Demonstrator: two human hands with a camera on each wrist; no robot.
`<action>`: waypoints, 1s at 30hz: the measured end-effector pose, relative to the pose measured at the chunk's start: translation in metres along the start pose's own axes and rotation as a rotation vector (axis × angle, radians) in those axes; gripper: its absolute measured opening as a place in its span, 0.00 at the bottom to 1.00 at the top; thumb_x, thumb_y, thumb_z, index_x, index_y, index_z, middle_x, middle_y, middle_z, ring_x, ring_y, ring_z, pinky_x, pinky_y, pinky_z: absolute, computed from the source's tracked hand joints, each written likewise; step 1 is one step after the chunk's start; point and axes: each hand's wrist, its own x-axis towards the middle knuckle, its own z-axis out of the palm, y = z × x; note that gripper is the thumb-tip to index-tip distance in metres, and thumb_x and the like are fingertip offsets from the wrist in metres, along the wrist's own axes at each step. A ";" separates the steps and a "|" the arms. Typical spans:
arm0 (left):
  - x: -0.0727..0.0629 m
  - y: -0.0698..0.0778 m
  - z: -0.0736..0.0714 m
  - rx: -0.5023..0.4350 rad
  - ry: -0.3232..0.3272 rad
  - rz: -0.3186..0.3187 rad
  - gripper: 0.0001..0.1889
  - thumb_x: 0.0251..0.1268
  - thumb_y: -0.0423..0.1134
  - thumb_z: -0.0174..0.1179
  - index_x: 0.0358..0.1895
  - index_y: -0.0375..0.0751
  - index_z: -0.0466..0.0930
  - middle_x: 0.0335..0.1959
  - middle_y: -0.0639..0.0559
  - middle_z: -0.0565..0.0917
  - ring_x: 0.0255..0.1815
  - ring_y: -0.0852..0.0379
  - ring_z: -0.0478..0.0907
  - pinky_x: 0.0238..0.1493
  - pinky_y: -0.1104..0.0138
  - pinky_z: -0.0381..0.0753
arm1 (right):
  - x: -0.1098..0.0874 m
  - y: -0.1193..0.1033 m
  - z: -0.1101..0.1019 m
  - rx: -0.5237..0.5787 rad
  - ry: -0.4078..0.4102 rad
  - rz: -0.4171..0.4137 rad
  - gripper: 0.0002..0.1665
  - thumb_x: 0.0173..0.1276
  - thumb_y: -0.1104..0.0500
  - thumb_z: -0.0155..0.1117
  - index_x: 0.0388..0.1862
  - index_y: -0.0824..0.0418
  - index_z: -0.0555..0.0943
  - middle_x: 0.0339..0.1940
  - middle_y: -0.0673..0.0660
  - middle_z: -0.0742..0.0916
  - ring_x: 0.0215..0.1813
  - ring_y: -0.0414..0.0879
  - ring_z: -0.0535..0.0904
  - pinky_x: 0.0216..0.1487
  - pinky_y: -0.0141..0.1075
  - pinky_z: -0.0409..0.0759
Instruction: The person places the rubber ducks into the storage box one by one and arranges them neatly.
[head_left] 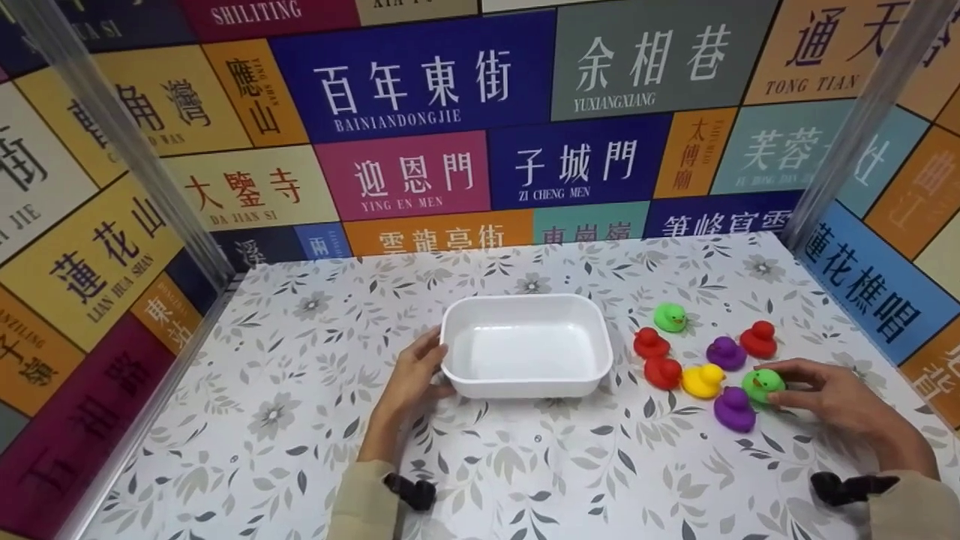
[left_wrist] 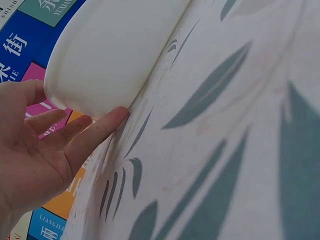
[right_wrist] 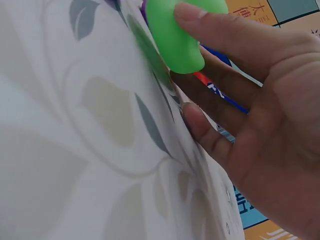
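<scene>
A white plastic basin [head_left: 526, 388] stands on the table, and my left hand [head_left: 414, 371] rests against its left wall. In the left wrist view the fingers of the left hand [left_wrist: 45, 145] are extended, touching the side of the basin [left_wrist: 110, 55] low by the tabletop. To the right, my right hand [head_left: 832, 390] holds a green rubber duck [head_left: 763, 385] between thumb and fingers. The right wrist view has the thumb of the right hand [right_wrist: 260, 105] on the green duck [right_wrist: 177, 40], low over the table. A purple duck [head_left: 735, 409] sits just beside it.
Several more rubber ducks sit right of the basin: a yellow one [head_left: 703, 381], a red one [head_left: 663, 372], another red [head_left: 651, 343], a third red [head_left: 759, 339], a purple one [head_left: 726, 352] and a green one [head_left: 670, 317]. Printed panels [head_left: 412, 82] surround the leaf-patterned tabletop [head_left: 510, 480].
</scene>
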 end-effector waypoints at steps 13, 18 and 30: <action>-0.004 0.000 0.003 -0.032 0.016 -0.018 0.28 0.78 0.41 0.49 0.78 0.48 0.59 0.77 0.41 0.65 0.73 0.33 0.68 0.50 0.53 0.91 | -0.009 -0.031 -0.006 -0.008 0.175 -0.015 0.39 0.67 0.41 0.68 0.67 0.65 0.71 0.57 0.49 0.81 0.63 0.66 0.72 0.55 0.58 0.82; -0.001 0.004 0.005 -0.043 0.028 -0.017 0.28 0.78 0.41 0.50 0.78 0.51 0.60 0.77 0.42 0.66 0.72 0.34 0.70 0.49 0.53 0.92 | -0.011 -0.057 -0.010 -0.023 0.215 -0.021 0.41 0.70 0.41 0.65 0.69 0.66 0.68 0.68 0.72 0.72 0.64 0.72 0.68 0.51 0.51 0.84; -0.003 0.000 0.003 -0.014 0.015 0.007 0.29 0.78 0.41 0.49 0.79 0.52 0.58 0.76 0.40 0.68 0.72 0.35 0.70 0.47 0.54 0.92 | -0.001 -0.109 -0.004 0.025 0.232 -0.118 0.35 0.70 0.41 0.65 0.67 0.58 0.70 0.60 0.56 0.76 0.48 0.34 0.80 0.41 0.22 0.83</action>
